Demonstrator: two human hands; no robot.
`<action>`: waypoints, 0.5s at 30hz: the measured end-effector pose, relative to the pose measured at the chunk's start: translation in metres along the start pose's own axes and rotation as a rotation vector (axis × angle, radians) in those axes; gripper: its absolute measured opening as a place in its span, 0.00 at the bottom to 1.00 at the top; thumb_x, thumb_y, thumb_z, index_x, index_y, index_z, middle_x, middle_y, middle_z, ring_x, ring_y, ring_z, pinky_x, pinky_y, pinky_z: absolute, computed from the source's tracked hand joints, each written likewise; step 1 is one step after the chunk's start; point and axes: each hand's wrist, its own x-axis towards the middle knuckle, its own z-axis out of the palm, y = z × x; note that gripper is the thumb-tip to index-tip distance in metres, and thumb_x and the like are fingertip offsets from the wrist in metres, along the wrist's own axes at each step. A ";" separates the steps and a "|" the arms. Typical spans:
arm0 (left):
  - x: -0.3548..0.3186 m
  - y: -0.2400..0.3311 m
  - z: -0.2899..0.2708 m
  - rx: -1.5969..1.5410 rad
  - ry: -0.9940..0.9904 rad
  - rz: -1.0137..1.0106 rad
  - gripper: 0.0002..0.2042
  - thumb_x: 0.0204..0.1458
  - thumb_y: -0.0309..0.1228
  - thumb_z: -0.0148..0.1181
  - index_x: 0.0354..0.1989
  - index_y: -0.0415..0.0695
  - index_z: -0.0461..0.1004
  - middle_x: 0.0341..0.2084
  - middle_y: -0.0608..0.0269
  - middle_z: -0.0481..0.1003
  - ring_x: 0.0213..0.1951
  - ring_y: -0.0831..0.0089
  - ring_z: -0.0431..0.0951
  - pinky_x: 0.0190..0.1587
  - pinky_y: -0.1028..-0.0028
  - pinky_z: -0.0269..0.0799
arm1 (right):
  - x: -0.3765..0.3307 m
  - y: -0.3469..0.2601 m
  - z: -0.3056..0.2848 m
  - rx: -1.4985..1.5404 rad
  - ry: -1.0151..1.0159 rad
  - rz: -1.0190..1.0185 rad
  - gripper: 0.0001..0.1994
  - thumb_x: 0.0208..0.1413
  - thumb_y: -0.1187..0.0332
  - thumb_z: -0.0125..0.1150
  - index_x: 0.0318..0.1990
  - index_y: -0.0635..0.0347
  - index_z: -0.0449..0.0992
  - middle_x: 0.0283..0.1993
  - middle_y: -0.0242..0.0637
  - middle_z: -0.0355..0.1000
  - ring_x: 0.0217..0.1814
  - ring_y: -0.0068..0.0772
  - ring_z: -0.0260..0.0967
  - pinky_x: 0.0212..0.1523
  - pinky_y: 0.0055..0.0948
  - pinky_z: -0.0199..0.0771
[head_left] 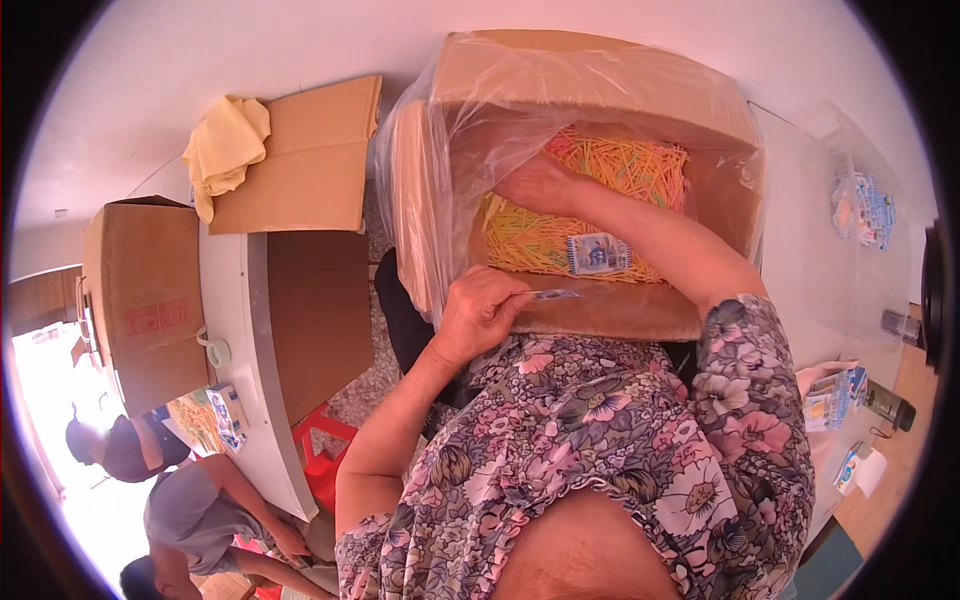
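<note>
My left hand (483, 312) is closed at the near left rim of a large cardboard box (590, 70). Between its thumb and fingers it pinches a small flat printed packet (556, 295). My right hand (541, 185) reaches down inside the box, over a heap of thin yellow, orange and pink sticks (625, 170). Its fingers are partly hidden by the clear plastic liner (400, 140) and the heap, so their grip is unclear. On the near part of the heap, below my right forearm, lies a blue and white packet (600, 253).
A flattened cardboard piece (300, 150) with a yellow cloth (228, 145) lies left. Beyond stand another carton (150, 300) and a pale cup (214, 348). Two people (205, 510) are at lower left. Right are a clear bag of packets (862, 210) and a dark bottle (890, 405).
</note>
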 end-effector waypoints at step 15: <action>0.002 0.003 0.000 0.024 -0.008 -0.031 0.04 0.40 0.23 0.64 0.24 0.41 0.74 0.18 0.59 0.73 0.24 0.62 0.74 0.29 0.69 0.67 | 0.017 0.039 0.014 1.701 0.494 1.139 0.06 0.56 0.66 0.49 0.37 0.55 0.70 0.26 0.30 0.68 0.23 0.25 0.65 0.20 0.28 0.65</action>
